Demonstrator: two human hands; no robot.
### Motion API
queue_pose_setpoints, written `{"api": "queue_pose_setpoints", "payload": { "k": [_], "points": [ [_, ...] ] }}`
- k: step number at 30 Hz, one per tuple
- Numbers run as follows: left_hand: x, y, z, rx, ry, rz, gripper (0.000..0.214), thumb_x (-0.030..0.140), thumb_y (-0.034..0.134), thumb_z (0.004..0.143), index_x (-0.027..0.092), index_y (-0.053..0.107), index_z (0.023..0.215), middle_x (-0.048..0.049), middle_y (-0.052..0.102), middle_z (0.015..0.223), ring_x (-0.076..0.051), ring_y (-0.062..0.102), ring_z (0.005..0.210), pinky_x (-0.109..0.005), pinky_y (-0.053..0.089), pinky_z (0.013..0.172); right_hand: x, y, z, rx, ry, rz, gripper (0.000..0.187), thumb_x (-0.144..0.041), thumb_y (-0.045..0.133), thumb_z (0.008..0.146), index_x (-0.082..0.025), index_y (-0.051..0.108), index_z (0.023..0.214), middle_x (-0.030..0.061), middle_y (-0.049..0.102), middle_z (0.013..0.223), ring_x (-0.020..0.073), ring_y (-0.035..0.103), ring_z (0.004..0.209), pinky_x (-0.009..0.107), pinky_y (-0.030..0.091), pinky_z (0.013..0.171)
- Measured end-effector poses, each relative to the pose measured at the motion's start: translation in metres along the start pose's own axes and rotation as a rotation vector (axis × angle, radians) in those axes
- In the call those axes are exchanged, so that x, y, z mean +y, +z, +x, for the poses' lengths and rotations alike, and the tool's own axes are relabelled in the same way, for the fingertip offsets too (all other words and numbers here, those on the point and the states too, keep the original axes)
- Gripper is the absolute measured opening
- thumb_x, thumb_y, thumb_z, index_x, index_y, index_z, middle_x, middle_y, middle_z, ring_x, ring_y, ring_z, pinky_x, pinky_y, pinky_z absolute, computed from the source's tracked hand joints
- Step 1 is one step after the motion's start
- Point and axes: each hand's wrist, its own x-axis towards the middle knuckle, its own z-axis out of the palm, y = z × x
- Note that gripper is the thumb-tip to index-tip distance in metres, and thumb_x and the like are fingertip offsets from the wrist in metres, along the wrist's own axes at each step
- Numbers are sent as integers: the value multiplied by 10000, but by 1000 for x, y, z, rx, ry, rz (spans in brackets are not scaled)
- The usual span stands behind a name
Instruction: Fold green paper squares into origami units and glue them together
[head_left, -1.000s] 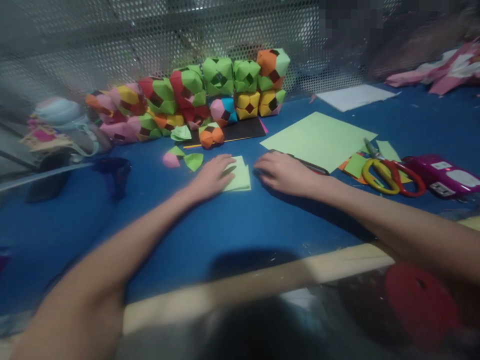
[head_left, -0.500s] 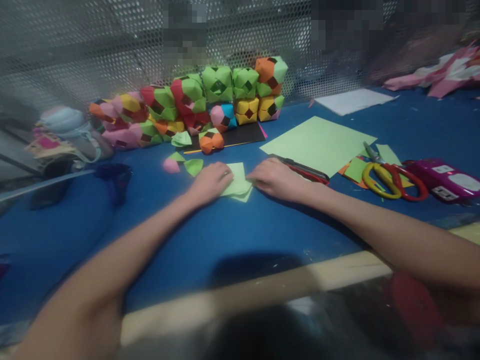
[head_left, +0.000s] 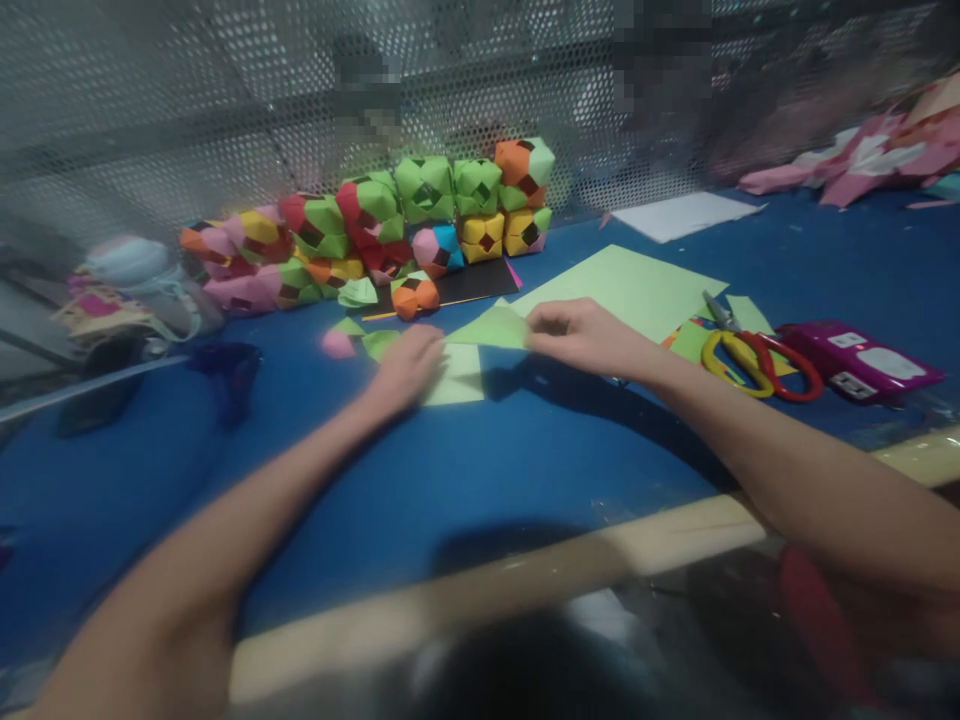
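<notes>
right fingers pinch green paper by one end, likely the safest hold: light, easily creased; beside it, left fingers' grip unclear.

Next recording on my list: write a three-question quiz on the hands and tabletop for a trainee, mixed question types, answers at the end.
1. True or false: the right hand grips a raised piece of green paper.

2. Multiple choice: which thing lies just to the right of the scissors?
A) the stacked paper cubes
B) the purple device
C) the bottle

3. Fill in the blank: the left hand rests on the pale paper squares, which lie on the ____ tabletop.

Key: 1. True. 2. B. 3. Blue.
</notes>
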Motion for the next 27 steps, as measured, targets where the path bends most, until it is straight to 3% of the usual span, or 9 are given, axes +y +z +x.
{"api": "queue_pose_setpoints", "payload": {
  "k": [3,6,9,12,16,20,24,27],
  "points": [
    [10,-4,0,129,-98,-271,337,428,355,889,181,579,934,-85,614,1045,-199,557,1002,-382,422,929,2,12,0,85,-68,29,100,-234,493,728,-169,561,692,19,600,697,130,508,639,264,415,627],
    [23,-1,-3,138,-176,-565,299,437,494,819,188,545,976,-61,597,1014,-166,581,904,-324,474,824,3,24,-1,174,-112,52,100,-226,482,738,-174,559,701,38,632,738,149,545,682,293,436,680],
    [35,6,-9,113,-301,-609,422,333,628,716,179,480,1080,-28,569,873,-122,562,702,-260,470,639,1,33,-3,215,-103,93,104,-226,479,748,-175,562,712,42,638,742,156,558,696,303,440,698],
    [39,13,-16,94,-355,-546,491,224,619,679,188,449,1138,-26,557,881,-99,526,617,-238,435,548,-3,39,-7,161,-50,124,91,-222,496,743,-175,571,720,31,628,733,151,547,688,298,435,687],
    [37,18,-22,50,-285,-499,495,150,580,664,205,452,1139,-31,548,916,-106,532,657,-245,454,571,-10,43,-8,89,12,194,111,-264,540,740,-165,588,727,12,602,713,134,506,657,276,408,635],
    [37,20,-22,43,-243,-573,531,114,573,654,211,435,1157,-35,554,938,-124,565,741,-242,473,604,-13,44,-6,50,229,416,154,-296,570,737,-150,617,726,11,606,686,119,495,596,251,384,551],
    [40,21,-20,102,-327,-743,573,129,596,661,202,383,1188,-66,588,1024,-147,616,815,-275,509,677,-11,44,-4,69,336,664,128,-266,629,699,-150,643,753,31,665,782,121,552,656,259,434,629],
    [42,22,-21,40,-419,-839,493,151,604,682,171,424,1140,-81,644,988,-151,642,769,-304,522,702,-10,45,-3,84,355,720,132,-259,660,671,-157,650,754,14,655,746,108,529,624,254,421,614]
  ]
}}
